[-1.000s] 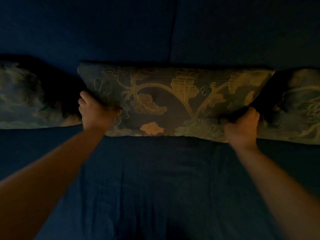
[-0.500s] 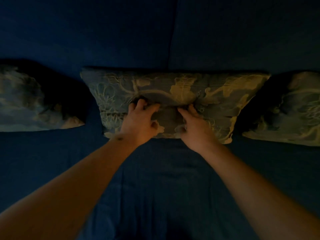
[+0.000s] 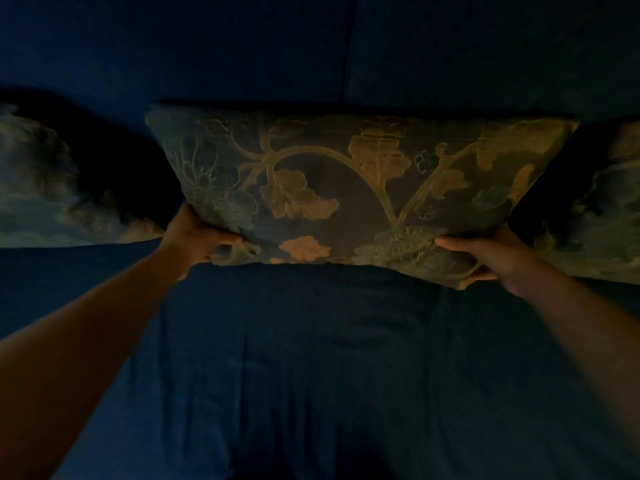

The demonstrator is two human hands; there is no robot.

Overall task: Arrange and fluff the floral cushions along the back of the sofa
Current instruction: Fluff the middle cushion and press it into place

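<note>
middle floral cushion [image 3: 346, 188] sits propped against the dark blue sofa [image 3: 311, 358] back, left hand [image 3: 197, 237] clamped on its lower left corner, right hand [image 3: 491, 254] clamped on the lower right. another floral cushion on the left [image 3: 41, 188] and one on the right [image 3: 602, 216], both apart from it.

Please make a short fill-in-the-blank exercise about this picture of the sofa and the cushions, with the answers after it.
1. The left hand and the right hand both grip the ____ cushion of three.
2. This middle cushion has a ____ pattern.
3. The sofa is dark ____.
4. The hands hold the cushion at its lower ____.

Answers: middle; floral; blue; corners
</note>
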